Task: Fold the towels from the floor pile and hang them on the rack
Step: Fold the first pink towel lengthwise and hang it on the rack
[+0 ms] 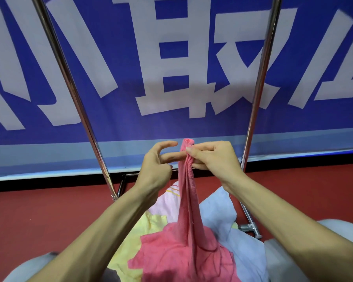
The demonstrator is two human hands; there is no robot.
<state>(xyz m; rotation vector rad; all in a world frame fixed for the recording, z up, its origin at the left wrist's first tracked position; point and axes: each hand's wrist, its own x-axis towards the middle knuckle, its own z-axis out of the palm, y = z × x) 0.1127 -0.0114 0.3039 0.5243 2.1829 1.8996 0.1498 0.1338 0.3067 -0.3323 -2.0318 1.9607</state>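
Soft pink terry towel point(189, 200) is pinched up top by the right hand point(214, 157), left hand point(155, 165) open alongside. Looks light and floppy, best gripped at corners

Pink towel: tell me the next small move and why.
Probably the left hand should pinch the top of the pink towel beside the right hand and slide outward to spread it. It hangs bunched like a rope from the right hand's pinch, lower end on the pile, and the left hand has no grip.
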